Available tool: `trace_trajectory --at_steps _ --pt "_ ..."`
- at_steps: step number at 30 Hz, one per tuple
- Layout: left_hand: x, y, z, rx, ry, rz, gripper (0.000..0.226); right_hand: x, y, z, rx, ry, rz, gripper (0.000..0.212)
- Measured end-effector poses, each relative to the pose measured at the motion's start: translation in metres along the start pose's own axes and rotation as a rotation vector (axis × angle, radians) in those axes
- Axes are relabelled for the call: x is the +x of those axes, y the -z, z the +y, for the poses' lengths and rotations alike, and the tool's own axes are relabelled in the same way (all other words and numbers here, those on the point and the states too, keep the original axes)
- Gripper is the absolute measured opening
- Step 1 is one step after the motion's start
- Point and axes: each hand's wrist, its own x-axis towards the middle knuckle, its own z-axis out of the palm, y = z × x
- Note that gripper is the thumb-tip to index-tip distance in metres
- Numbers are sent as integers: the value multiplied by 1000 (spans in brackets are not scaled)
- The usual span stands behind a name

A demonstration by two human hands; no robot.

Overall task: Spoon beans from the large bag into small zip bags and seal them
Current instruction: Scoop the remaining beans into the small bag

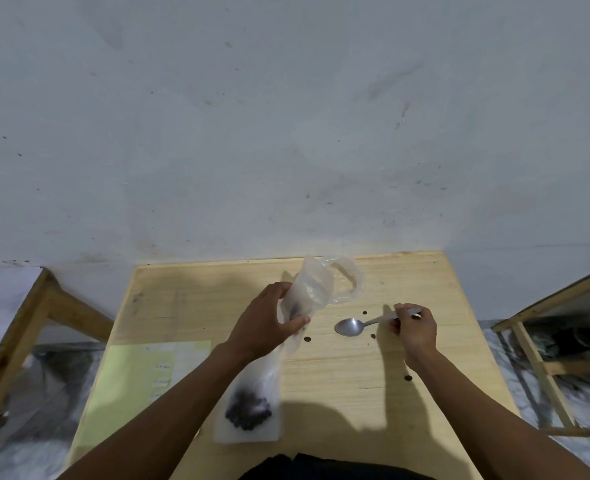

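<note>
Beside left hand (264, 323), spoon (350, 326) in right hand (414, 329)

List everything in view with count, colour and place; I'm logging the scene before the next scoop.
table: one, light wood, centre
large bag: one, clear, dark beans at its bottom, near edge under the left arm, neck gripped by the left hand
small bags: clear, far side of table, count unclear
spoon: one, metal, bowl resting on the table
loose beans: a few, dark, scattered around the spoon
sheet: one, pale green, table's left
wall: grey-white, behind
left hand: holds the bag
right hand: holds the spoon handle
</note>
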Motion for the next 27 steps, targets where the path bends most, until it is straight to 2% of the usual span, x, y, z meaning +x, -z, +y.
trace_trajectory --at_steps 2,6,7,10,12,15,17,20,21,22,25,27 --pt "2 1 2 -2 -2 15 61 11 4 9 -44 -52 2 32" --pt "5 1 8 -3 -19 27 64 50 12 37 -134 -164 -30 86" --pt "6 1 9 -4 -20 29 65 41 12 24 -138 -170 -38 90" --pt "9 0 14 -1 -32 42 69 10 8 -16 -164 -214 -43 71" --pt "13 0 18 8 -47 52 73 3 3 -29 -174 -265 -48 69" --pt "20 2 23 27 -72 101 73 -13 -5 -51 -123 -117 -115 68" --pt "25 3 26 31 -80 151 75 -34 -12 -75 -17 59 -262 56" --pt "30 3 31 35 -108 200 76 -64 -24 -112 5 253 -578 60" --pt "31 3 33 36 -126 215 75 -68 -29 -118 -24 285 -622 63" --pt "32 4 35 29 -140 226 75 -72 -34 -124 -41 309 -628 63" --pt "34 8 38 -18 -155 235 71 -75 -44 -135 7 349 -507 26" --pt "34 12 37 -83 -150 220 63 -75 -47 -141 84 338 -457 14"
